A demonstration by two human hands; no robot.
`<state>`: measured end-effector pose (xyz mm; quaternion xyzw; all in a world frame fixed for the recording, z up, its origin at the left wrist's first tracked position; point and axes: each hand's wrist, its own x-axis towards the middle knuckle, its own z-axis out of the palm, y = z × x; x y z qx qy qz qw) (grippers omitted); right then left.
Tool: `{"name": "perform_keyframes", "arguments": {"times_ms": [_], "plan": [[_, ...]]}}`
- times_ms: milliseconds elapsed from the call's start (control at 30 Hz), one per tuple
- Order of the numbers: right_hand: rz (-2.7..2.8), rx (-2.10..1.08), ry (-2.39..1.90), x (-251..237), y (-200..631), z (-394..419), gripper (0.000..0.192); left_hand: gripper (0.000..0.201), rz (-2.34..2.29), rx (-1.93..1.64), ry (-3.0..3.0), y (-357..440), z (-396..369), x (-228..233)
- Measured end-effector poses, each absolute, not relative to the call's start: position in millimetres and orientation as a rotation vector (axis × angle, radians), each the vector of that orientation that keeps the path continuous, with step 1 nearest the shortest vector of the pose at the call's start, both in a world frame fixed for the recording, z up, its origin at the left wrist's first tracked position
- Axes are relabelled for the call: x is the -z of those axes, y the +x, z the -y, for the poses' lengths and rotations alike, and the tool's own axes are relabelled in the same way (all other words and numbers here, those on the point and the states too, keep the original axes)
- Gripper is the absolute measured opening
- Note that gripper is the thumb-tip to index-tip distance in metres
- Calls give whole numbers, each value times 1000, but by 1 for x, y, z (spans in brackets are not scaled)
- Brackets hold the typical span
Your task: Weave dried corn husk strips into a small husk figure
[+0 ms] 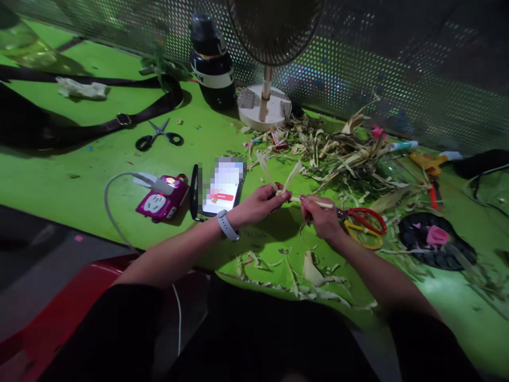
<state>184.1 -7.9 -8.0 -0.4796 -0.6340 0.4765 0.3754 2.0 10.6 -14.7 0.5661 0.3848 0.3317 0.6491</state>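
Observation:
My left hand (pixel 264 202), with a pale watch band on its wrist, pinches a pale dried husk strip (pixel 293 175). Two ends of the strip fan upward from the fingers. Close by on the right, my right hand (pixel 321 216) is closed, thumb and finger pinching a narrow pale length (pixel 318 203) that runs between the hands. Scissors (pixel 368 225) with one red and one yellow handle loop show just behind the right wrist; whether they lie on the table or touch the hand, I cannot tell. Husk scraps (pixel 312 270) lie below the hands.
A lit phone (pixel 222 185) and a purple plug adapter (pixel 165 199) are left of my hands. Black scissors (pixel 159 135), a dark bottle (pixel 212 69) and a fan (pixel 265 106) stand or lie farther back. A husk heap (pixel 350 154) and a black tray (pixel 413 239) are on the right.

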Motion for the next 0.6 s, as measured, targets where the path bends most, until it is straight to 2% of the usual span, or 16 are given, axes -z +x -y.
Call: {"name": "perform_keyframes", "arguments": {"times_ms": [200, 267, 367, 500, 600], "plan": [[1778, -1099, -1226, 1, 193, 4, 51, 24, -876, -777, 1319, -7, -18, 4], [2008, -1141, -1163, -4, 203, -5, 44, 21, -849, -755, 1334, -10, -20, 4], [2166, -1395, -1129, -8, 217, -21, 26, 19, -746, -645, 1355, -12, -20, 5], [1769, -1601, -1180, -4, 217, -24, 36, 20, -607, -540, 1404, -9, -14, 7], [1693, -1666, -1215, -1, 202, -12, 53, 26, -606, -508, 1405, -5, -9, 6]]}}
